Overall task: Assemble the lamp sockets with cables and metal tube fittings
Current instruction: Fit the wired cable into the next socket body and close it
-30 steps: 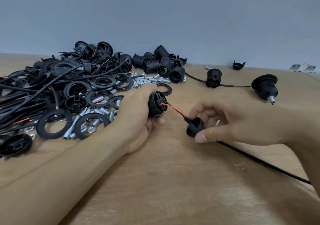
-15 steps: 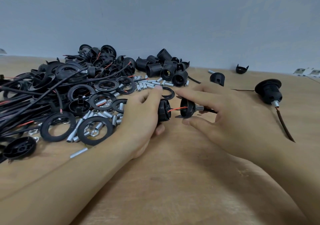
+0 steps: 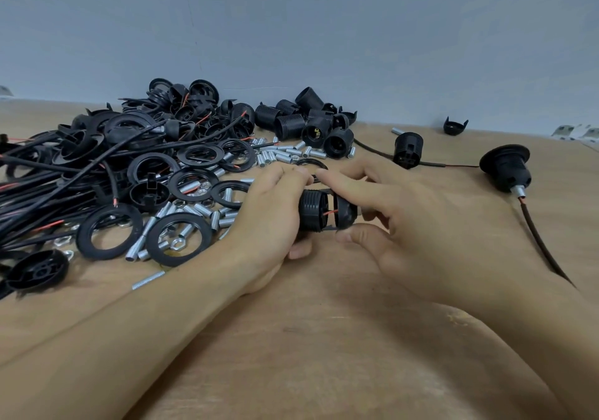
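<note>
- At the centre of the wooden table (image 3: 324, 338), head view: the left hand (image 3: 269, 212) grips a threaded black socket body (image 3: 312, 210), fingers curled over its top and thumb under it.
- Socket body: lies on its side, long axis running left to right; its open wired end faces right.
- Right hand (image 3: 411, 225): pinches a black socket cap (image 3: 345, 214) between forefinger above and thumb below; the other fingers are curled behind it.
- Socket cap: coaxial with the socket body, its prongs pointing left at the body; a narrow gap remains, crossed by a thin red wire (image 3: 330, 213).
- A short metal tube fitting (image 3: 359, 212) projects from the cap's right side, mostly hidden by the fingers.
- Left of the hands: a heap of black rings (image 3: 110, 231), black cables (image 3: 48, 189) and loose threaded metal tubes (image 3: 201, 209).
- Behind the hands: a cluster of unassembled socket bodies (image 3: 311, 124).
- Right side: a finished socket (image 3: 505, 167) with flange, its dark cable (image 3: 538, 241) trailing toward the near edge.
- Change from half a second ago: the cap stands closer to the body, and less red wire is exposed.
- Change from one second ago: the cap then sat low and well apart to the right on a long stretch of wire; it is now raised and in line with the body.
</note>
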Available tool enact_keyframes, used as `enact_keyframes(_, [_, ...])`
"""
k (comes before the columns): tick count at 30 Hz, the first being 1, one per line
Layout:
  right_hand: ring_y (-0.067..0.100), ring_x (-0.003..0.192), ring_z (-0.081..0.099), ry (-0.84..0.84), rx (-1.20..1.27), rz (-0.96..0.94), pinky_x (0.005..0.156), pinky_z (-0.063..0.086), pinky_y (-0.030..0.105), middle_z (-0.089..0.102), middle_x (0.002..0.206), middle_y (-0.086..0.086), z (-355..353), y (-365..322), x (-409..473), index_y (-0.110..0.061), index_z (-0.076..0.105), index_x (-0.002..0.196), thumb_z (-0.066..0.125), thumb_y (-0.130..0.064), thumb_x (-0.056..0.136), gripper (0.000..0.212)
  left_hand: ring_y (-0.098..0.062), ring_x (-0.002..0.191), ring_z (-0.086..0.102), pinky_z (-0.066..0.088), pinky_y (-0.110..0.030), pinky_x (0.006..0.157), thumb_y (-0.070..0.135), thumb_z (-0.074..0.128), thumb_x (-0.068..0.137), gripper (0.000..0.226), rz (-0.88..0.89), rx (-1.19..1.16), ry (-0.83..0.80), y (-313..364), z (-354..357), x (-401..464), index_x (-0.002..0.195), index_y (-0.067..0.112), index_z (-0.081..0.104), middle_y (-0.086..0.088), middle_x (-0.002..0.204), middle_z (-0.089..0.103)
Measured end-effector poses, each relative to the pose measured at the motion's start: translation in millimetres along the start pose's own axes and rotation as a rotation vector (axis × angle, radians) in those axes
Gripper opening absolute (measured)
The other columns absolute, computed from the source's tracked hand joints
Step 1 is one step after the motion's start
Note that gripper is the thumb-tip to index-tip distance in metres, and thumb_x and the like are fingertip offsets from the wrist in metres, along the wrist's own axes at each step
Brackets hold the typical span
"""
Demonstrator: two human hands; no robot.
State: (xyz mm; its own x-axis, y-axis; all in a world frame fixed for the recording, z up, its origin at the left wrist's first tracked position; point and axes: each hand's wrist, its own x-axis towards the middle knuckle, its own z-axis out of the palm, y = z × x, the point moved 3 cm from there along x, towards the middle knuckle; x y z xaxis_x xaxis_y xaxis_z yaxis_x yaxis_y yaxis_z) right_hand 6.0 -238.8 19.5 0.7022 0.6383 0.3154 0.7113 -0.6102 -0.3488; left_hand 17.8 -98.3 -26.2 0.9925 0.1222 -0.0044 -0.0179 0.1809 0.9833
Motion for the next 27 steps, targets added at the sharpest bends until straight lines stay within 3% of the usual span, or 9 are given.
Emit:
enact_keyframes(2, [-0.008, 0.084, 0.043, 0.007, -0.019, -0.013, 0.076, 0.034, 0.005, 0.054, 0.116, -0.007, 1.5, 0.2, -0.9, -0.023, 0.05, 0.14, 0.072, -0.001, 0.082, 0.066, -0.009, 0.036, 0.044, 0.022, -0.015, 0.035, 0.023, 0.042, 0.104, 0.025, -0.004, -0.011, -0.01, 0.0, -0.5, 0.5, 0.106, 0.001, 0.054, -0.013, 0.077, 0.048])
enact_keyframes(6, [0.006, 0.084, 0.045, 0.001, -0.113, -0.019, 0.072, 0.041, 0.027, 0.058, 0.119, 0.0, 1.2, -2.3, 0.0, -0.018, 0.052, 0.139, 0.073, 0.0, 0.081, 0.065, -0.014, 0.038, 0.042, 0.022, -0.014, 0.035, 0.025, 0.042, 0.103, 0.022, -0.057, 0.01, -0.074, 1.9, -2.1, 1.6, 0.105, 0.006, 0.052, -0.016, 0.076, 0.046])
enact_keyframes(10, [-0.004, 0.084, 0.046, -0.03, -0.041, -0.027, 0.075, 0.036, 0.007, 0.055, 0.122, -0.006, -2.6, -1.0, 1.3, -0.024, 0.052, 0.138, 0.07, -0.007, 0.085, 0.059, -0.02, 0.049, 0.033, 0.022, -0.01, 0.031, 0.029, 0.04, 0.096, 0.025, -0.147, -0.019, -0.263, 6.8, -2.7, -0.6, 0.103, 0.007, 0.049, -0.019, 0.085, 0.045])
enact_keyframes(13, [0.002, 0.094, 0.05, 0.033, 0.002, 0.001, 0.079, 0.033, 0.0, 0.062, 0.118, -0.003, -9.8, 3.6, -1.7, -0.022, 0.058, 0.132, 0.074, -0.01, 0.083, 0.054, -0.019, 0.05, 0.034, 0.025, -0.008, 0.03, 0.024, 0.04, 0.072, 0.038, -0.175, -0.2, -0.446, 12.7, -0.7, -6.2, 0.101, 0.003, 0.052, -0.019, 0.081, 0.048])
enact_keyframes(16, [-0.003, 0.11, 0.048, 0.042, 0.146, 0.083, 0.087, 0.028, -0.004, 0.063, 0.125, -0.007, -14.3, 10.8, -2.1, -0.028, 0.055, 0.136, 0.075, -0.015, 0.082, 0.059, -0.013, 0.049, 0.034, 0.026, -0.008, 0.029, 0.022, 0.042, 0.07, 0.034, -0.167, -0.247, -0.485, 12.9, -0.4, -8.6, 0.094, 0.004, 0.057, -0.011, 0.078, 0.052])
enact_keyframes(18, [-0.009, 0.112, 0.046, 0.052, 0.199, 0.107, 0.089, 0.028, -0.004, 0.063, 0.127, -0.011, -15.0, 16.0, -2.6, -0.027, 0.054, 0.136, 0.075, -0.018, 0.082, 0.059, -0.01, 0.047, 0.03, 0.025, -0.008, 0.029, 0.026, 0.045, 0.078, 0.037, -0.156, -0.189, -0.474, 11.4, 2.2, -8.8, 0.104, 0.001, 0.056, -0.011, 0.082, 0.049])
enact_keyframes(20, [-0.024, 0.101, 0.046, 0.07, 0.268, 0.08, 0.082, 0.029, -0.008, 0.067, 0.117, -0.018, -16.5, 15.4, -4.0, -0.024, 0.059, 0.131, 0.076, -0.014, 0.081, 0.054, -0.009, 0.044, 0.028, 0.025, -0.008, 0.03, 0.03, 0.046, 0.09, 0.044, -0.12, -0.087, -0.396, 7.9, 3.3, -7.0, 0.117, -0.004, 0.051, -0.012, 0.084, 0.045])
enact_keyframes(23, [-0.041, 0.084, 0.037, 0.08, 0.189, -0.029, 0.072, 0.023, -0.013, 0.045, 0.122, -0.036, -13.7, 10.0, -6.9, -0.014, 0.067, 0.12, 0.076, -0.008, 0.079, 0.043, -0.009, 0.04, 0.025, 0.025, -0.009, 0.038, 0.038, 0.044, 0.101, 0.033, -0.036, 0.063, -0.213, 3.3, 2.3, -5.6, 0.106, 0.006, 0.05, -0.007, 0.072, 0.043])
enact_keyframes(27, [-0.021, 0.098, 0.047, 0.029, 0.203, -0.059, 0.077, 0.026, -0.011, 0.049, 0.124, -0.017, -7.2, 10.3, -5.3, -0.008, 0.066, 0.118, 0.076, -0.008, 0.079, 0.04, -0.01, 0.036, 0.024, 0.023, -0.011, 0.039, 0.042, 0.043, 0.102, 0.032, 0.014, 0.156, -0.076, 1.9, 1.9, -4.6, 0.092, 0.011, 0.048, -0.005, 0.063, 0.035])
